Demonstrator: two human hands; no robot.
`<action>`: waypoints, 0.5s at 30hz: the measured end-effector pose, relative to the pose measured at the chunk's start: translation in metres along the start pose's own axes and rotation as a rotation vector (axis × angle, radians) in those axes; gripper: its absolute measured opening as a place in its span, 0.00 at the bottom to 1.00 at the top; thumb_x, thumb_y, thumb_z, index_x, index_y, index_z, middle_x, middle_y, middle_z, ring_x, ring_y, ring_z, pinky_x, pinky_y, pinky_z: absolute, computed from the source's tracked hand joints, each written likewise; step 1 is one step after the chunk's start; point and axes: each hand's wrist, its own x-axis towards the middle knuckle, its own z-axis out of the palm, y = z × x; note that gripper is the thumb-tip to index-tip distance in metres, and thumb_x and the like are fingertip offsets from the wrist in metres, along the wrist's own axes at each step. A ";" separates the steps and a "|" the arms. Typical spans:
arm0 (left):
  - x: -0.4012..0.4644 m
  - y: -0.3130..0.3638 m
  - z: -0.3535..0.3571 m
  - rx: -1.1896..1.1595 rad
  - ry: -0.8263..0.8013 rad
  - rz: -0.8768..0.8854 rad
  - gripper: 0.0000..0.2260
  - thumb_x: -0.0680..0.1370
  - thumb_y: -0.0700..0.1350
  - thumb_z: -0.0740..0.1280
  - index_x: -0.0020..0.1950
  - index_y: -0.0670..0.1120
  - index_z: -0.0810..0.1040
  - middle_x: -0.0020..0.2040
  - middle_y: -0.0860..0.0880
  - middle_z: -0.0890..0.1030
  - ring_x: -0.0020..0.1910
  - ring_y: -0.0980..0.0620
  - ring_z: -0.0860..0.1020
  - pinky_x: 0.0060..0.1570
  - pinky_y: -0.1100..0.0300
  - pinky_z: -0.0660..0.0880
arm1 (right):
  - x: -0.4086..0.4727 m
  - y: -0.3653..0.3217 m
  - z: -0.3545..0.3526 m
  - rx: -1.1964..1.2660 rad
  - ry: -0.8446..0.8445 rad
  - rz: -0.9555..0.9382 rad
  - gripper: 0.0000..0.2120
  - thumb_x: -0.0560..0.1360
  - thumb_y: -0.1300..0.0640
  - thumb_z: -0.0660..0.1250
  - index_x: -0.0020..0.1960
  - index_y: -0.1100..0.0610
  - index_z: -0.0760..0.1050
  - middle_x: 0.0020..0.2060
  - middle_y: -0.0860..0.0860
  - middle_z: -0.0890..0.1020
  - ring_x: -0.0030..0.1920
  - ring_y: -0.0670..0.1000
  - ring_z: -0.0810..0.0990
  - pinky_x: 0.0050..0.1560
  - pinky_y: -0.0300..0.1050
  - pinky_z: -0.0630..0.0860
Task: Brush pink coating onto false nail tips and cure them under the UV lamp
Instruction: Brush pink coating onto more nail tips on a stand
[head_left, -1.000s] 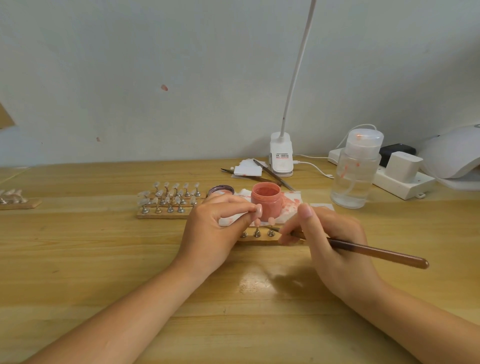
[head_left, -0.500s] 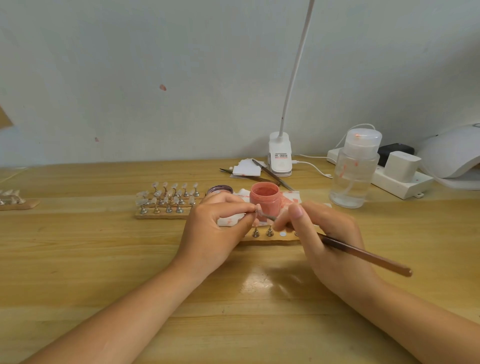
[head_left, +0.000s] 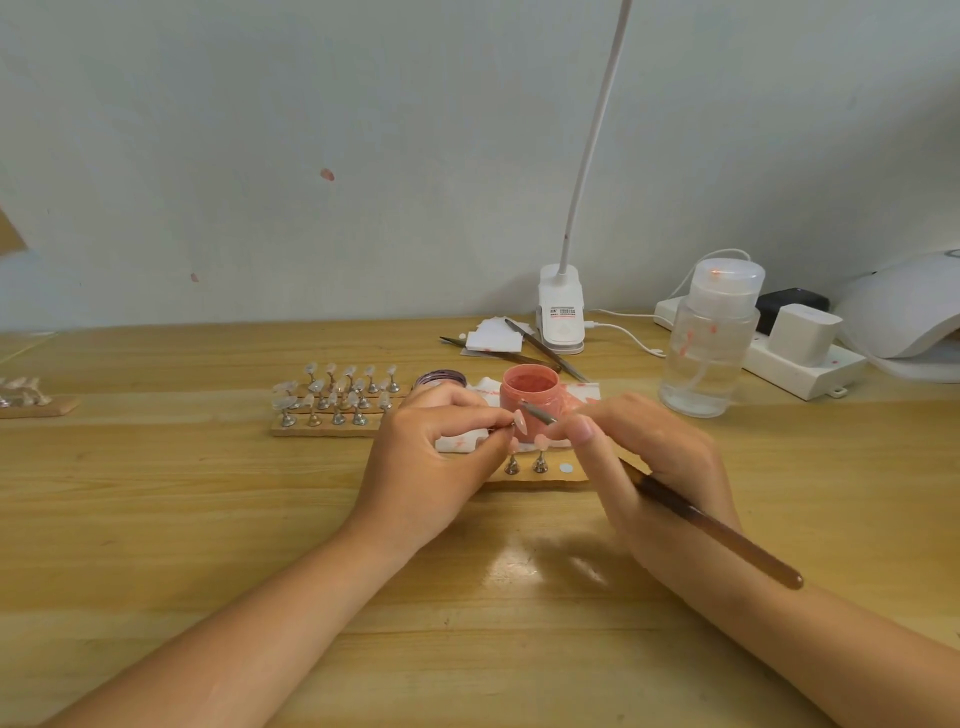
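Wooden desk (head_left: 156, 519): left hand (head_left: 431, 462) fingers pinch nail tip (head_left: 520, 420); right hand (head_left: 654, 467) fingers pinch brush (head_left: 717, 530), touching tip.

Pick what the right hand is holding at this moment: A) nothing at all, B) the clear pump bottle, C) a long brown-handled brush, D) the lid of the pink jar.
C: the right hand grips a long brown-handled brush, whose tip meets the nail tip that the left hand pinches in front of the pink jar; the pump bottle stands apart, untouched.
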 end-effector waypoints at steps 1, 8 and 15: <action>0.000 0.000 0.000 -0.001 -0.001 -0.002 0.06 0.69 0.37 0.73 0.43 0.46 0.84 0.38 0.52 0.80 0.44 0.59 0.74 0.46 0.75 0.66 | 0.000 0.000 0.000 -0.003 -0.008 0.005 0.16 0.77 0.51 0.58 0.41 0.56 0.82 0.34 0.46 0.81 0.36 0.48 0.79 0.38 0.43 0.73; 0.000 0.000 0.000 -0.001 0.001 -0.006 0.07 0.69 0.37 0.73 0.43 0.47 0.84 0.38 0.53 0.79 0.44 0.59 0.74 0.46 0.75 0.66 | -0.001 0.001 0.001 0.006 -0.006 -0.003 0.17 0.77 0.51 0.57 0.41 0.56 0.81 0.33 0.46 0.81 0.36 0.47 0.78 0.37 0.42 0.72; 0.000 0.000 0.001 -0.013 0.005 -0.023 0.07 0.69 0.37 0.73 0.42 0.47 0.84 0.38 0.52 0.79 0.44 0.58 0.75 0.47 0.75 0.65 | -0.002 0.003 -0.001 0.059 0.001 0.006 0.23 0.79 0.48 0.53 0.35 0.57 0.80 0.30 0.46 0.79 0.33 0.45 0.77 0.35 0.45 0.72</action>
